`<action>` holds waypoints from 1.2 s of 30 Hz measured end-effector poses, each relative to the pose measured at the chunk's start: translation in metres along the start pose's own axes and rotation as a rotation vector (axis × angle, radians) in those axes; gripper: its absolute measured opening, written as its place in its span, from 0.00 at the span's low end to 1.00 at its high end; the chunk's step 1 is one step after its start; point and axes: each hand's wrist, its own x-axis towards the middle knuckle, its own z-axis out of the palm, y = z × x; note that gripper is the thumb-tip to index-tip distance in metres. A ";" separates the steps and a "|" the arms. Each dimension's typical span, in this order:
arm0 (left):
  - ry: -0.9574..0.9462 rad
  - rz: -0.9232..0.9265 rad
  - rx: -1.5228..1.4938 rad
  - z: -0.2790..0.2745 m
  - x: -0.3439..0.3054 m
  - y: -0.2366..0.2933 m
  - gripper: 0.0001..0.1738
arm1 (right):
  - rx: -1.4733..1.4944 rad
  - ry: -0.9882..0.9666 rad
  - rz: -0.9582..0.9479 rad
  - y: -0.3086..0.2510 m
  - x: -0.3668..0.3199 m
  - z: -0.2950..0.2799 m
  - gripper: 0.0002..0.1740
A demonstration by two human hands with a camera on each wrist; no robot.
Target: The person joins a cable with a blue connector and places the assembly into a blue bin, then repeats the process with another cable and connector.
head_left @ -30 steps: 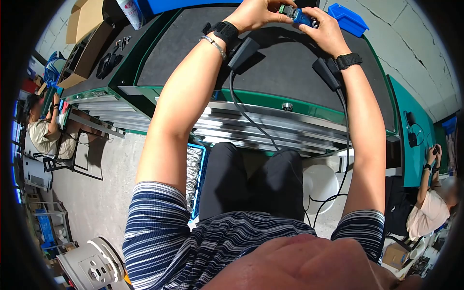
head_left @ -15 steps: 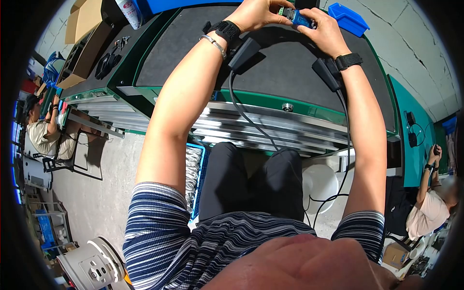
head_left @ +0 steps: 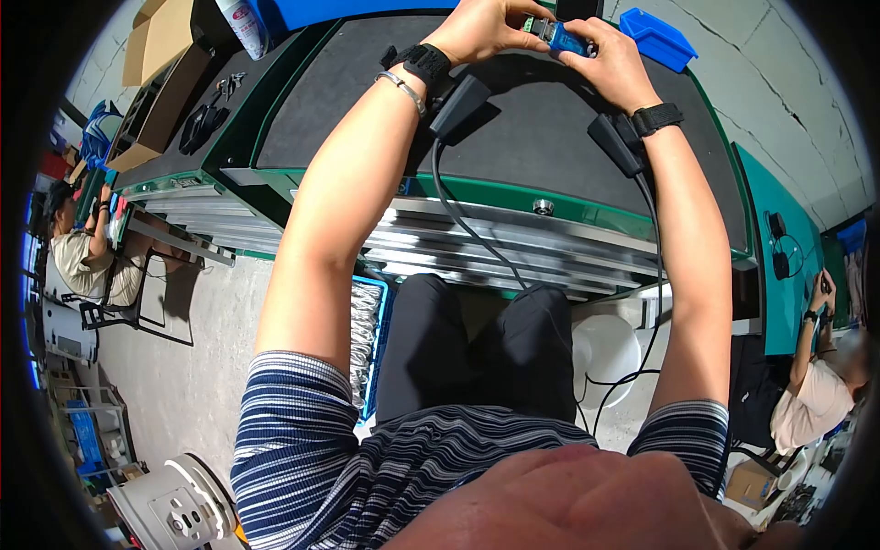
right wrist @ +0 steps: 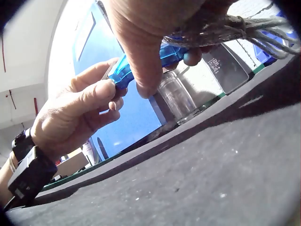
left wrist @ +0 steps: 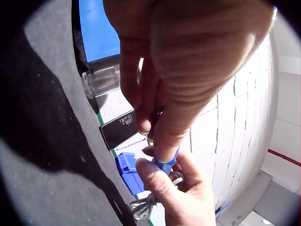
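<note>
Both hands meet over the far part of the dark-topped workbench (head_left: 541, 128). My right hand (head_left: 621, 69) grips a translucent blue cable connector (head_left: 568, 39), with the thumb along its side in the right wrist view. A tied bundle of grey cable (right wrist: 221, 30) hangs beside that hand. My left hand (head_left: 481, 35) pinches the other end of the connector, where a small green terminal piece (head_left: 530, 25) and a metal part show between the fingers. In the left wrist view, the fingers hide most of this end.
Behind the hands are a blue bin (head_left: 658, 39), a dark phone-like screen (left wrist: 120, 130) and a clear glass jar (right wrist: 178, 96). Left stand an open cardboard box (head_left: 160, 73) and a spray can (head_left: 243, 27). Black wrist-camera cables (head_left: 472, 225) run down over the bench edge.
The hands stay together at the same place with the connector between them. The right hand has shifted slightly left, and its fingers sit a little differently on the blue body.
</note>
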 end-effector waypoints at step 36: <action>-0.006 0.039 0.119 -0.003 -0.003 0.005 0.26 | 0.006 -0.014 -0.010 -0.019 0.003 -0.004 0.16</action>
